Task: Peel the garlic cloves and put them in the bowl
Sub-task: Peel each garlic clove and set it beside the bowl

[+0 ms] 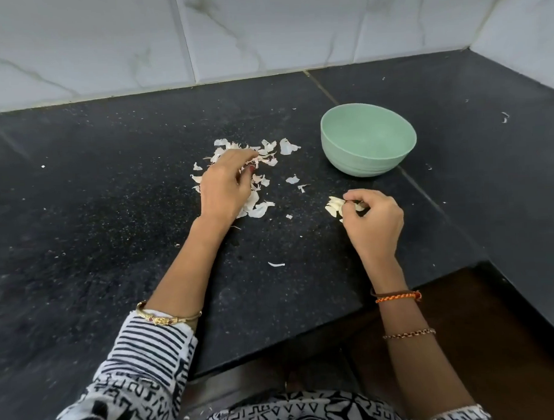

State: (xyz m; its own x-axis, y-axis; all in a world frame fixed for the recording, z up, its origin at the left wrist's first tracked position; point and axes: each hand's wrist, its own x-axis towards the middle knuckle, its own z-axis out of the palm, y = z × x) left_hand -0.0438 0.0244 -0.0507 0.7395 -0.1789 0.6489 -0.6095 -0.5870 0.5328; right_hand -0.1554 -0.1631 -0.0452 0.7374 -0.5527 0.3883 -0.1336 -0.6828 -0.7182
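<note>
My right hand [374, 220] pinches small, light, slippery garlic cloves [334, 205]; my left hand [226, 185], fingers curled, rakes papery skins [269, 153].

Two hands on black counter, peels and cloves, green bowl.
Left hand [226, 183] rests curled on garlic skins [261, 160] at 12 o'clock of centre; unclear if it grips any. Right hand [375, 217] at 3 o'clock pinches among garlic cloves [333, 205]. Green bowl [368, 139] at 1 o'clock on counter [112, 200], apart from both hands; inside shows nothing. Tiled wall [232, 32] behind.
</note>
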